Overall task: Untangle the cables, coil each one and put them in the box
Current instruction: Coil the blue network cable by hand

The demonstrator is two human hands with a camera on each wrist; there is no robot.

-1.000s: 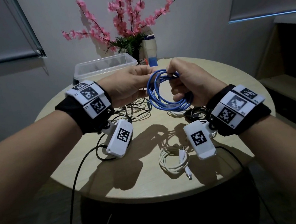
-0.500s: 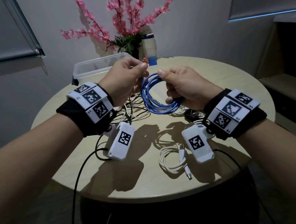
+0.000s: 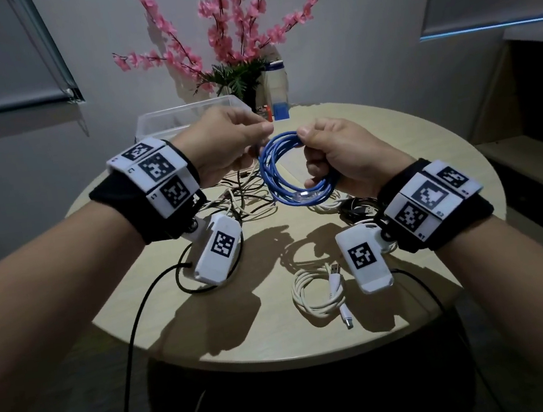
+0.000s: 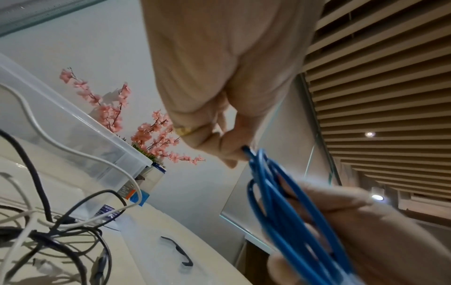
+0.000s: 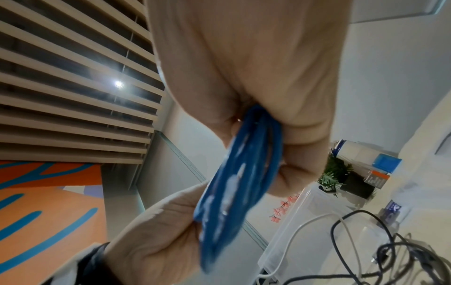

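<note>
A coiled blue cable (image 3: 281, 173) hangs in the air above the round table (image 3: 426, 137), held between both hands. My right hand (image 3: 328, 153) grips the coil's right side with curled fingers; the same coil (image 5: 234, 173) shows in the right wrist view. My left hand (image 3: 237, 141) pinches the cable's loose end at the coil's top left, and the left wrist view shows that pinch on the blue cable (image 4: 275, 192). The clear plastic box (image 3: 162, 120) stands at the back left of the table.
A tangle of black and white cables (image 3: 249, 202) lies under the hands. A coiled white cable (image 3: 316, 296) sits near the front edge and a black coil (image 3: 356, 206) by my right wrist. A vase of pink flowers (image 3: 230, 38) and a bottle (image 3: 277, 91) stand behind.
Both hands have lifted the blue coil slightly and shifted it left. My left hand has risen to pinch the cable end at the coil's top.
</note>
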